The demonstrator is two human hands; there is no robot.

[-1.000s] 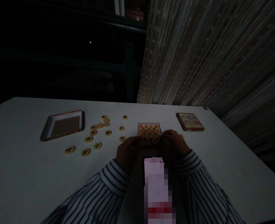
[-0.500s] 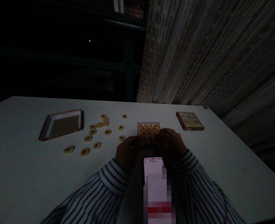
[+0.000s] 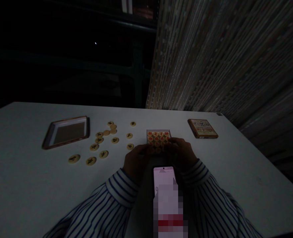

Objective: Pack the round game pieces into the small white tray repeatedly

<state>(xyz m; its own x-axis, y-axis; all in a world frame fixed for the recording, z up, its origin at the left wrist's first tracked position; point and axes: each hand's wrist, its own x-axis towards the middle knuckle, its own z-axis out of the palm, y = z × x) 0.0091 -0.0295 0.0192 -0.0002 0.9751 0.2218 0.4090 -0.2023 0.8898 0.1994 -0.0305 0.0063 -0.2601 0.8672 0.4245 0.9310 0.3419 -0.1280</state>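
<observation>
A small clear-edged box (image 3: 158, 131) stands in front of me, filled with rows of round Chinese chess pieces (image 3: 158, 139) marked in red. My left hand (image 3: 137, 160) grips the box's near left corner, its fingers curled in. At the right side, my right hand (image 3: 182, 152) has its fingers bent around the edge, over the right-hand pieces. The near row is partly covered by my fingers and dim. Black-marked Chinese chess pieces (image 3: 103, 154) lie scattered to the left, a few of them plain side up.
Close to me lies a lit phone (image 3: 164, 175), partly pixelated. An open shallow tray (image 3: 45, 140) rests at the far left of the white table (image 3: 37, 195). A printed box lid (image 3: 203, 128) is at the right. A striped curtain (image 3: 198, 53) hangs behind.
My right hand has shifted slightly left and down along the box's right side. My left hand stays at its corner. The scattered pieces have not moved.
</observation>
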